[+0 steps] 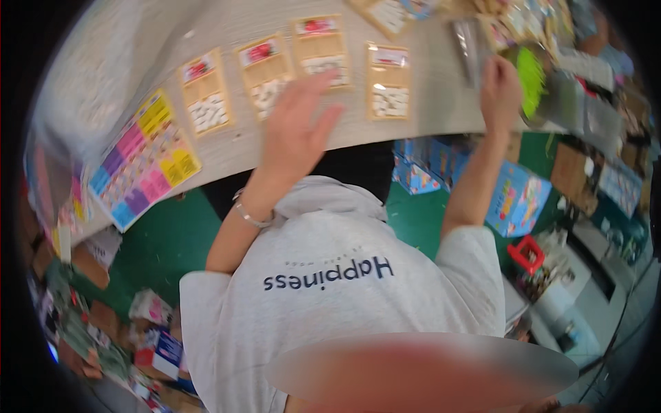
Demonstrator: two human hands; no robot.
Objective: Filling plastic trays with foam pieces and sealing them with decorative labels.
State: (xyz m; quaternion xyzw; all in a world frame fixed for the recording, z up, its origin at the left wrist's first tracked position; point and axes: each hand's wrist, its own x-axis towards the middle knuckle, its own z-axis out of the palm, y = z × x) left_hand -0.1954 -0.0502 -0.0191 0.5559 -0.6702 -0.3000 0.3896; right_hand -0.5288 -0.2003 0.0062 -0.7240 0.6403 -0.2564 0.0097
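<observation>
My left hand is open, its fingers stretched out and the thumb apart. It hovers over the near ends of two wooden trays, a left one and a right one, and partly hides both. Each has a red picture card at the far end and small white pieces at the near end. A similar tray lies to the left, another to the right. My right hand is closed beside a bright green heap in a dark round container; whatever its fingers hold is hidden.
A colourful printed sheet overhangs the table's left front edge. Clear plastic bags lie at the far left. A grey pouch and more packs sit at the back right. Blue boxes stand on the green floor.
</observation>
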